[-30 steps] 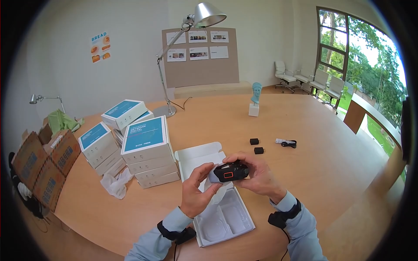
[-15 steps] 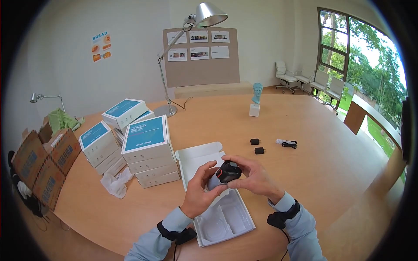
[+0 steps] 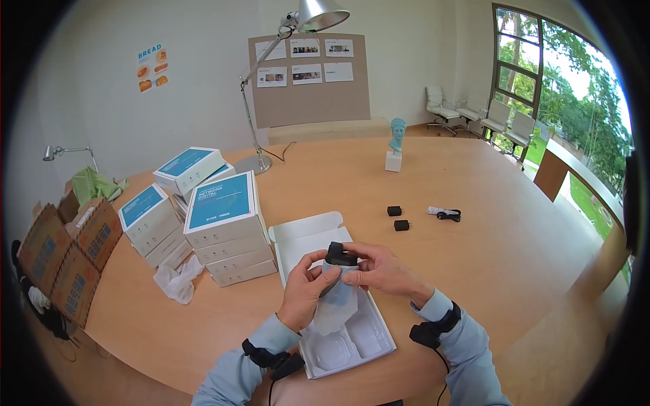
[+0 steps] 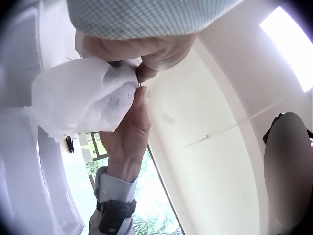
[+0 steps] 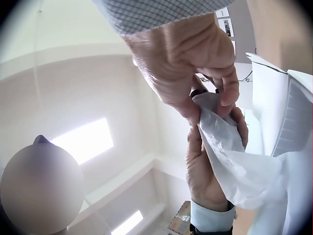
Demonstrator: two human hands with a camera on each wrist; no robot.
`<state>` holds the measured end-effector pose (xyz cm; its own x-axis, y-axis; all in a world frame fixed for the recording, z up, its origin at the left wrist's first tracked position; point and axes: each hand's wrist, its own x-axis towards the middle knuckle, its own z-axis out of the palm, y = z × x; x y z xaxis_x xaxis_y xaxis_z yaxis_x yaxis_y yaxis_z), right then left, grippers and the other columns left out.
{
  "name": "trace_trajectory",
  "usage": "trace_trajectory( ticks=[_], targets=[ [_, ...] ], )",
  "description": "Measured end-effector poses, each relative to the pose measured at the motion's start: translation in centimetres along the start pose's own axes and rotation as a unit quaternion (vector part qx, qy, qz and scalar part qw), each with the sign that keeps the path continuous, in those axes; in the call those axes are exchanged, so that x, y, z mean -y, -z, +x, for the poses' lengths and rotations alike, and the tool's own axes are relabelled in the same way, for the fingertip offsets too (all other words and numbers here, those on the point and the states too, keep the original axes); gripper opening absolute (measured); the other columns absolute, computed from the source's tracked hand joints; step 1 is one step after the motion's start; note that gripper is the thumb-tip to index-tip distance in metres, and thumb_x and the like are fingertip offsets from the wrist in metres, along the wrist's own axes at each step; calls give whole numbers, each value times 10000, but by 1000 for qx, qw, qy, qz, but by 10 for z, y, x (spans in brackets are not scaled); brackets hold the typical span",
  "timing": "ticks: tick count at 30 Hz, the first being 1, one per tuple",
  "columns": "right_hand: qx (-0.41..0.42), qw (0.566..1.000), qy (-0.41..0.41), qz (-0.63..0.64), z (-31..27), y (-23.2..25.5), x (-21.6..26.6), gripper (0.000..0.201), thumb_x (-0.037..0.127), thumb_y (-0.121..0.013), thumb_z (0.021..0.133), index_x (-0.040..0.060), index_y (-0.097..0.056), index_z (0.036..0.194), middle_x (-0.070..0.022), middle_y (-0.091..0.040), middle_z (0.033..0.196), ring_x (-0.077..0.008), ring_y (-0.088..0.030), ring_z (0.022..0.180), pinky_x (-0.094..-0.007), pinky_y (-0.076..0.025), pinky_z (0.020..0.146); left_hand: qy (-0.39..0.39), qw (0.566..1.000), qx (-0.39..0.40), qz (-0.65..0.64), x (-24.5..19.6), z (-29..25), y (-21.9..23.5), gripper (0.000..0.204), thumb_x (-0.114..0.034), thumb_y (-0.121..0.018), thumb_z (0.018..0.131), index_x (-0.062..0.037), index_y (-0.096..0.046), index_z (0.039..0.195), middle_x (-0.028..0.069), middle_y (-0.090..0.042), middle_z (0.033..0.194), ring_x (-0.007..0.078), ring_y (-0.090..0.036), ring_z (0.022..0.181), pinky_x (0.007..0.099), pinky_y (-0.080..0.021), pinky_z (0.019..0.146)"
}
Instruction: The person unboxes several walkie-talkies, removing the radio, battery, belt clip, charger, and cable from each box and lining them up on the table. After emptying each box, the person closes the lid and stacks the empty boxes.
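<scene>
Above the open white box (image 3: 308,233), a black device (image 3: 342,258) sits partly inside a thin white bag (image 3: 337,312), its dark top end protruding; left hand (image 3: 301,292) grasps device and bag together, thumb on the near side, fingers curled behind; right hand (image 3: 387,272) pinches the bag near its upper edge, thumb in front; bag's loose end hangs over the box's moulded tray (image 3: 328,353), which shows two hollows.

Left of the box, a stack of white boxes with blue tops (image 3: 227,203) stands on the wooden table (image 3: 487,271); crumpled white wrap (image 3: 177,283) lies just beside it; right of the box, farther off, two black plugs (image 3: 401,225) lie near a bundled cable (image 3: 449,215); beyond these, a blue bust (image 3: 397,135) stands upright on a white block.
</scene>
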<state>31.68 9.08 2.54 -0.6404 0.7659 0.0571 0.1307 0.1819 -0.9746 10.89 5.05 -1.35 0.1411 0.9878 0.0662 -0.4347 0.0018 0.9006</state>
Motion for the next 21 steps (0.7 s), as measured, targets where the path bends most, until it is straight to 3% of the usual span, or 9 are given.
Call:
trace_trajectory(
  ticks=[2, 6, 8, 12, 14, 21],
  targets=[
    [-39, 996, 26, 74, 5, -5, -6, 597, 243, -774, 961, -36, -547, 1437, -33, -690, 980, -75, -631, 715, -233, -517, 608, 10, 1000, -7, 2, 0, 1, 0, 500, -128, -729, 981, 21, -486, 1391, 146, -730, 1112, 161, -711, 967, 288, -586, 814],
    [-45, 995, 7, 87, 11, -5, -19, 463, 217, -740, 986, -34, -629, 1359, -38, -704, 926, -77, -636, 694, -229, -518, 594, 13, 1000, -11, -1, 8, 4, 4, 474, -183, -714, 1002, 9, -505, 1382, 126, -721, 1091, 149, -703, 956, 284, -589, 805],
    [-77, 992, 22, 95, 13, -8, -24, 354, 238, -718, 1002, 26, -707, 1285, 7, -674, 830, -54, -600, 653, -206, -478, 556, 13, 1000, -12, -1, 10, 3, 3, 470, -193, -710, 1006, 1, -509, 1384, 119, -718, 1081, 145, -700, 948, 285, -589, 803],
    [-108, 991, 5, 73, 12, -8, -20, 366, 191, -721, 994, 32, -690, 1322, 2, -673, 836, -57, -611, 664, -212, -499, 570, -1, 999, -42, -24, 13, 1, -1, 430, -215, -691, 1021, -26, -520, 1368, 107, -707, 1068, 144, -694, 927, 288, -586, 794],
    [-85, 991, 44, 94, 12, -5, -22, 361, 98, -713, 982, -1, -672, 1327, -34, -703, 881, -87, -659, 699, -240, -562, 616, -11, 997, -56, -48, 15, 2, -1, 417, -226, -683, 1028, -32, -520, 1360, 106, -704, 1071, 144, -691, 928, 291, -585, 794],
    [-59, 991, 49, 109, 17, -1, -34, 332, 68, -702, 976, -5, -690, 1300, -19, -684, 839, -65, -630, 735, -231, -541, 627, 9, 997, -62, -35, 21, 4, 6, 366, -269, -652, 1049, -29, -521, 1293, 102, -688, 1075, 139, -674, 934, 294, -571, 818]
  ],
)
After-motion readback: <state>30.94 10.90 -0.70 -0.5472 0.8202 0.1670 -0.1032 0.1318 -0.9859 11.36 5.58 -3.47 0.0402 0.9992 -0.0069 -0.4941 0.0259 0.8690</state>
